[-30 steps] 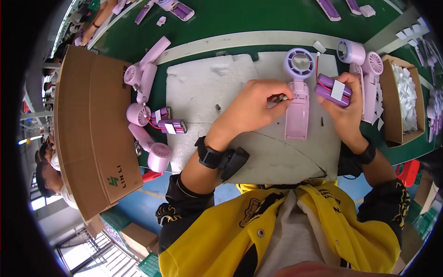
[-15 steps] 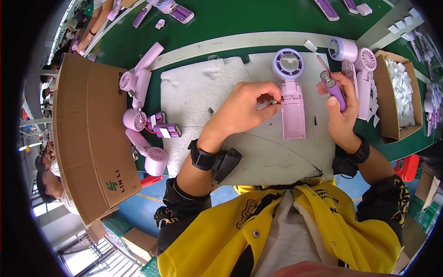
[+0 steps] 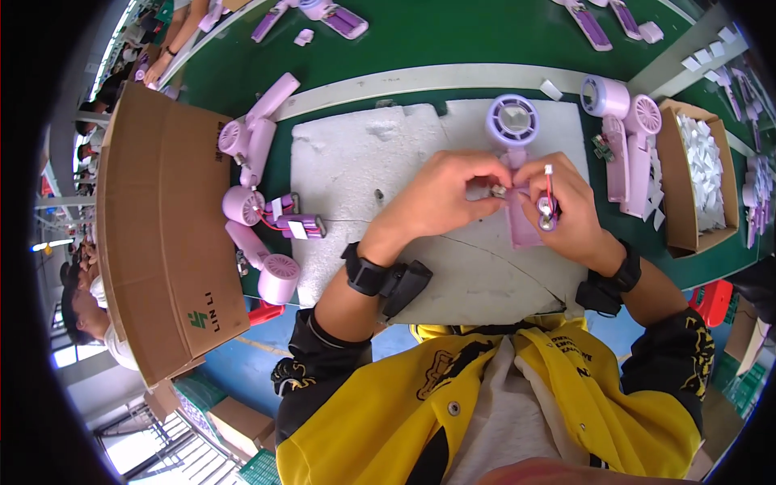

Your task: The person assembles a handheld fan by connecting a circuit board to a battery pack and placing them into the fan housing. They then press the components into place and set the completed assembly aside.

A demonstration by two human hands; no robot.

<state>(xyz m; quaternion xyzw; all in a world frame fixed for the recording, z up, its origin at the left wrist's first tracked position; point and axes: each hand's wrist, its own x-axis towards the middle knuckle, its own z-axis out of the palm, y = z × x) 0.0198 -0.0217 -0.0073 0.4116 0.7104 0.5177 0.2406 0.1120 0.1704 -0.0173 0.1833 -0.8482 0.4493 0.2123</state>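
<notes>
Head view: pink fan on white foam

The left hand pinches a small part beside the fan. The right hand grasps a purple battery pack, its red wires rising to a white plug, over the fan's handle. The foam rests on the green desk, between a brown carton and a small box of white pieces.

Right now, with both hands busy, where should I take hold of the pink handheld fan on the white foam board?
Probably by the outer rim of its round head, from above and the far side. The pink handheld fan lies with that head uncovered and pointing away from the wearer, while the left hand and right hand crowd its neck and handle.
</notes>
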